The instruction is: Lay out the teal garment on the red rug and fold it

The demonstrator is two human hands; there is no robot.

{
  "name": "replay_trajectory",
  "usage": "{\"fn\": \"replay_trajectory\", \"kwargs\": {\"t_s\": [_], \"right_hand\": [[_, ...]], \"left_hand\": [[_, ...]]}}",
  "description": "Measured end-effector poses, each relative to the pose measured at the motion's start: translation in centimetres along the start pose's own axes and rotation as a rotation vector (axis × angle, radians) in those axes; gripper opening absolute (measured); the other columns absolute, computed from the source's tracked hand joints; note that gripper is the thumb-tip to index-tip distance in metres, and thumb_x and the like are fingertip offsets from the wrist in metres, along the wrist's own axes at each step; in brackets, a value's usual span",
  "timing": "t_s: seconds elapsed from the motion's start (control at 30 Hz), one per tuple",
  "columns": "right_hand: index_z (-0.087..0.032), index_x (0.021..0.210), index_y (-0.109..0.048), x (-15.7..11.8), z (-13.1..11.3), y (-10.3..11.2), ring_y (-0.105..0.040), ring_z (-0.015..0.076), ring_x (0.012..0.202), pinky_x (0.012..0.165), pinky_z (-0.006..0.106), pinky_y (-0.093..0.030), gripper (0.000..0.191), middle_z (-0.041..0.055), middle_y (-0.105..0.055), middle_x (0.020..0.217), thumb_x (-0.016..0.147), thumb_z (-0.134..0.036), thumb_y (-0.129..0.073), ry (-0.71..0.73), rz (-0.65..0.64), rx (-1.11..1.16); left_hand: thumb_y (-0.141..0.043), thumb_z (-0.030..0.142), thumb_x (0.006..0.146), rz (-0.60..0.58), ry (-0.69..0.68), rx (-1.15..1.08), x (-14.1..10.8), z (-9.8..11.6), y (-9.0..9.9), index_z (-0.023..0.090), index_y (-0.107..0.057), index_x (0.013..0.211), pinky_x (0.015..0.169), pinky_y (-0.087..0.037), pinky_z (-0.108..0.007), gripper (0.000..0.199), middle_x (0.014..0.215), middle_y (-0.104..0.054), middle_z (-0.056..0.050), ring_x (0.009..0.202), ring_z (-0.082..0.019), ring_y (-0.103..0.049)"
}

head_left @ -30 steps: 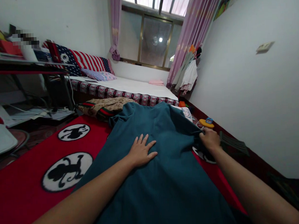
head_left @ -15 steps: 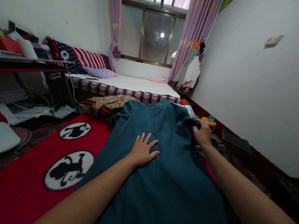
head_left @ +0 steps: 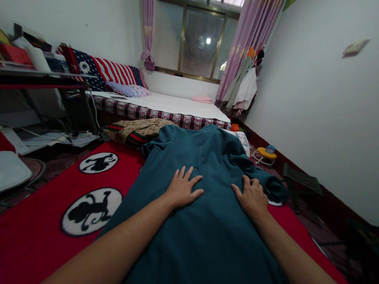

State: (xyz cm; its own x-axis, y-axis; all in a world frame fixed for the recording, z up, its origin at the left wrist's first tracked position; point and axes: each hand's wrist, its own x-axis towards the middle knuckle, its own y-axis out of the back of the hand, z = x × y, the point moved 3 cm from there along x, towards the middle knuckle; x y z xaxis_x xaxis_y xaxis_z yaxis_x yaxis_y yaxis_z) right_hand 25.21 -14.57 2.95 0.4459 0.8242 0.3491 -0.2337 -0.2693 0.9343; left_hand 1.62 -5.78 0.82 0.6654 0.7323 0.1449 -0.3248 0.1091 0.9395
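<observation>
The garment [head_left: 206,241] under the left hand [head_left: 184,189] and right hand [head_left: 251,197] is plain teal, the blanket [head_left: 39,236] left of the left hand red with black figures in white ovals, and the cushion [head_left: 112,71] beyond it red-and-white striped with white-starred navy.

Bed [head_left: 175,105] w/ striped cushion [head_left: 114,70] at L end, window [head_left: 200,45] above, yellow stool [head_left: 265,153] nr R wall [head_left: 307,99].

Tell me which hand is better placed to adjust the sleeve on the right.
Probably the right: the right hand is close to that sleeve, while the left hand lies spread on the garment, farther away.
</observation>
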Motion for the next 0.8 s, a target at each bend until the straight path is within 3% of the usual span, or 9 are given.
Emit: {"fn": "replay_trajectory", "kwargs": {"t_s": [0.1,0.2,0.27,0.33,0.43,0.53,0.6,0.67,0.8], "right_hand": [[-0.018,0.136,-0.048,0.2,1.6,-0.8,-0.066,0.0289,0.094,0.078,0.039,-0.050,0.045,0.0159,-0.061,0.116,0.096,-0.037,-0.041,0.077,-0.075,0.145],[-0.018,0.128,-0.057,0.3,3.2,-1.2,-0.064,0.0229,0.105,0.091,0.032,-0.047,0.038,0.0106,-0.064,0.121,0.093,-0.023,-0.042,0.187,0.004,0.354],[-0.018,0.122,-0.062,0.4,4.1,-1.2,-0.063,0.0220,0.108,0.093,0.031,-0.047,0.036,0.0097,-0.066,0.120,0.092,-0.023,-0.043,0.154,0.019,0.379],[-0.022,0.121,-0.065,0.7,4.1,-0.8,-0.065,0.0256,0.102,0.088,0.037,-0.049,0.037,0.0096,-0.068,0.115,0.093,-0.024,-0.041,0.076,-0.099,0.263],[-0.026,0.111,-0.072,1.7,2.3,1.7,-0.064,0.0330,0.101,0.079,0.044,-0.050,0.036,0.0136,-0.066,0.114,0.090,-0.021,-0.044,0.060,-0.295,-0.048],[-0.024,0.107,-0.074,2.8,-1.4,5.2,-0.055,0.0365,0.117,0.084,0.046,-0.048,0.029,0.0161,-0.058,0.128,0.085,-0.024,-0.055,0.209,-0.268,-0.159],[-0.025,0.122,-0.066,3.2,-4.1,6.1,-0.050,0.0341,0.124,0.093,0.046,-0.045,0.038,0.0140,-0.050,0.140,0.086,-0.034,-0.058,0.307,-0.216,-0.045],[-0.025,0.138,-0.052,3.3,-6.2,5.1,-0.044,0.0296,0.131,0.102,0.044,-0.040,0.052,0.0121,-0.041,0.149,0.090,-0.042,-0.053,0.342,-0.177,0.114],[-0.027,0.149,-0.034,3.0,-7.2,-0.2,-0.026,0.0263,0.144,0.111,0.049,-0.027,0.055,0.0080,-0.027,0.158,0.098,-0.048,-0.033,0.255,-0.201,0.226]], "left_hand": [[-0.036,0.070,0.088,-0.013,0.002,0.000,-0.2,0.2,0.2,0.038,-0.037,0.146,0.116,-0.009,-0.056,0.066,0.161,-0.017,-0.004,0.146,-0.039,-0.008],[-0.037,0.069,0.088,-0.027,-0.018,-0.011,-0.4,0.6,0.3,0.038,-0.036,0.147,0.116,-0.011,-0.057,0.067,0.161,-0.016,-0.004,0.146,-0.041,-0.008],[-0.038,0.070,0.087,-0.031,-0.046,-0.019,-0.6,1.0,0.3,0.039,-0.035,0.147,0.115,-0.012,-0.057,0.067,0.162,-0.014,-0.003,0.146,-0.041,-0.007],[-0.038,0.069,0.087,-0.034,-0.062,-0.021,-0.7,1.2,0.3,0.039,-0.035,0.147,0.116,-0.012,-0.057,0.067,0.162,-0.013,-0.003,0.146,-0.042,-0.006],[-0.039,0.068,0.088,-0.037,-0.060,-0.018,-0.7,1.3,0.2,0.037,-0.036,0.147,0.116,-0.012,-0.057,0.067,0.162,-0.013,-0.003,0.146,-0.042,-0.006],[-0.038,0.069,0.088,-0.029,-0.064,-0.014,-0.6,1.2,0.1,0.036,-0.037,0.146,0.116,-0.011,-0.057,0.067,0.162,-0.014,-0.004,0.146,-0.042,-0.007],[-0.038,0.068,0.088,-0.016,-0.060,-0.011,-0.6,1.1,0.0,0.036,-0.038,0.146,0.116,-0.011,-0.056,0.067,0.162,-0.015,-0.004,0.146,-0.042,-0.007],[-0.039,0.067,0.088,-0.010,-0.055,-0.009,-0.6,1.1,0.0,0.036,-0.038,0.146,0.116,-0.012,-0.056,0.066,0.162,-0.015,-0.003,0.146,-0.041,-0.007],[-0.040,0.068,0.088,-0.014,-0.055,-0.016,-0.6,1.0,0.1,0.036,-0.039,0.145,0.116,-0.013,-0.055,0.065,0.161,-0.016,-0.003,0.146,-0.040,-0.008]]}}
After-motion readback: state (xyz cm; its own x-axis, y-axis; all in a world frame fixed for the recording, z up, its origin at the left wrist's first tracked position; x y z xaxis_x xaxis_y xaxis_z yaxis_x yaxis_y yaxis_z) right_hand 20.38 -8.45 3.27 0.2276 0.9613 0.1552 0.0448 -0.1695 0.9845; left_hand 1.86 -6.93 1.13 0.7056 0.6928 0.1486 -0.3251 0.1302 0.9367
